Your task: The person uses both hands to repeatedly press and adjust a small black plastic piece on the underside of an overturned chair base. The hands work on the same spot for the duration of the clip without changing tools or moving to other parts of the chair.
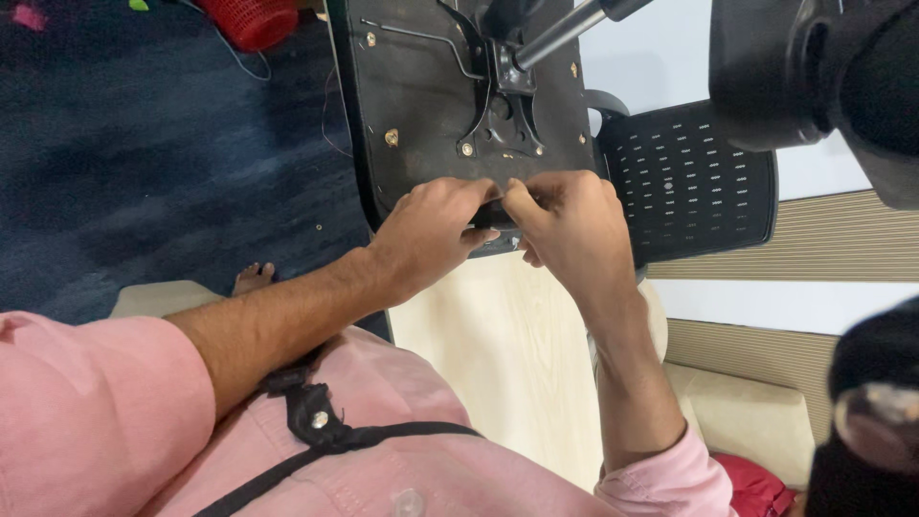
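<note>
An office chair lies tipped over, the black underside of its seat (421, 96) facing me, with a metal mechanism plate (503, 115) and gas cylinder (565, 29) at the top. My left hand (431, 235) and my right hand (570, 225) meet at the seat's near edge, both pinching a small black part (493, 213) between the fingertips. The part is mostly hidden by my fingers. The black mesh backrest (684, 187) sticks out to the right.
A pale wooden panel (507, 354) stands below the hands. Dark blue carpet (144, 144) covers the floor on the left, with a red basket (254, 19) at the top and a bare foot (254, 278). Black chair base parts (814, 67) loom at the upper right.
</note>
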